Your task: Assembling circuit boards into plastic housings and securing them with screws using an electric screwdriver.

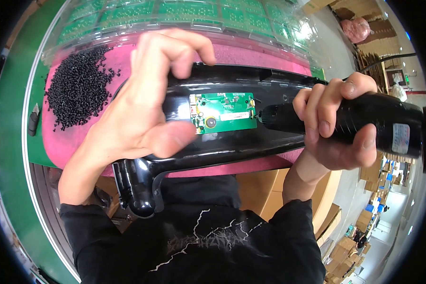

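Observation:
A long, glossy black plastic housing (pixel 222 155) lies across the pink mat, with a short hollow stem at its near left. Inside it sits a green circuit board (pixel 232 105) with a round black part and a white label. My right hand (pixel 338 123) wraps round a thick black electric screwdriver (pixel 388 120), its tapered end pointing left at the board's right edge. Over the housing's left part hovers my left hand (pixel 149 99), slightly blurred, thumb and fingers apart, holding nothing. Whether its fingertips touch the housing's far rim, I cannot tell.
A heap of small black screws (pixel 80 90) lies on the pink mat (pixel 57 146) at the left. Beyond stands a clear plastic tray (pixel 175 28) over green boards. A small knife (pixel 33 120) rests at the far left. Cardboard boxes (pixel 258 189) stand below the table's near edge.

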A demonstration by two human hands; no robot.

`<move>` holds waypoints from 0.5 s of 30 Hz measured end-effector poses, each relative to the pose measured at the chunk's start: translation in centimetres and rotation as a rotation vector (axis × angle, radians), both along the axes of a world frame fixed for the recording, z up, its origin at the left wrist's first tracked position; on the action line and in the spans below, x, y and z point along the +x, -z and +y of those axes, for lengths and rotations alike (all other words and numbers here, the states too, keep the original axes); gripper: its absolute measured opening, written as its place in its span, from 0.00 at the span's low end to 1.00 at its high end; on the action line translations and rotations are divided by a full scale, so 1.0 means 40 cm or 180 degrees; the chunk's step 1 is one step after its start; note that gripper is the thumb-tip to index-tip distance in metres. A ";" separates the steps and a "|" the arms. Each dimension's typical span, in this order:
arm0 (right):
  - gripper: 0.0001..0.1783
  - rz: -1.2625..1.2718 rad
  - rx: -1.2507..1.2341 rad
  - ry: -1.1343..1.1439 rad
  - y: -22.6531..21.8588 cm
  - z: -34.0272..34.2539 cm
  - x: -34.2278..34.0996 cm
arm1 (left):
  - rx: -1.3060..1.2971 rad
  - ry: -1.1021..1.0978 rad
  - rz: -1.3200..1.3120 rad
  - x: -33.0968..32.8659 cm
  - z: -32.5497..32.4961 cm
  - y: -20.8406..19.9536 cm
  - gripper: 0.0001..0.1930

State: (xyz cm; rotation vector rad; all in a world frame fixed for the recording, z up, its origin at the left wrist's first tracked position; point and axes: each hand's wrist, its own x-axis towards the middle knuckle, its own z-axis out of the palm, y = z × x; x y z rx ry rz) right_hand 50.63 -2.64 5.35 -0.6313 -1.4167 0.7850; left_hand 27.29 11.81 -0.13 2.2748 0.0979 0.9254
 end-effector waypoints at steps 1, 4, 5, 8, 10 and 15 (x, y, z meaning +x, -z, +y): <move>0.28 0.0061 -0.0066 0.0075 0.007 -0.001 0.001 | -0.0115 0.0014 -0.0214 -0.001 0.003 -0.003 0.38; 0.26 0.0288 -0.0267 0.0300 0.013 -0.010 -0.007 | -0.0686 -0.0007 -0.0644 0.008 -0.014 -0.019 0.20; 0.26 0.0440 -0.0390 0.0452 0.011 -0.015 -0.009 | -0.0719 -0.0009 -0.0734 0.012 -0.014 -0.017 0.18; 0.25 0.0488 -0.0474 0.0494 0.012 -0.011 -0.014 | -0.0663 -0.0053 -0.0458 0.011 -0.021 -0.023 0.13; 0.26 0.0457 -0.0643 0.0627 0.010 -0.004 -0.027 | -0.0375 -0.0342 -0.0315 0.010 -0.019 -0.034 0.11; 0.29 0.0319 -0.0664 0.0925 0.017 0.009 -0.048 | -0.0320 -0.0811 -0.0249 0.002 -0.002 -0.056 0.12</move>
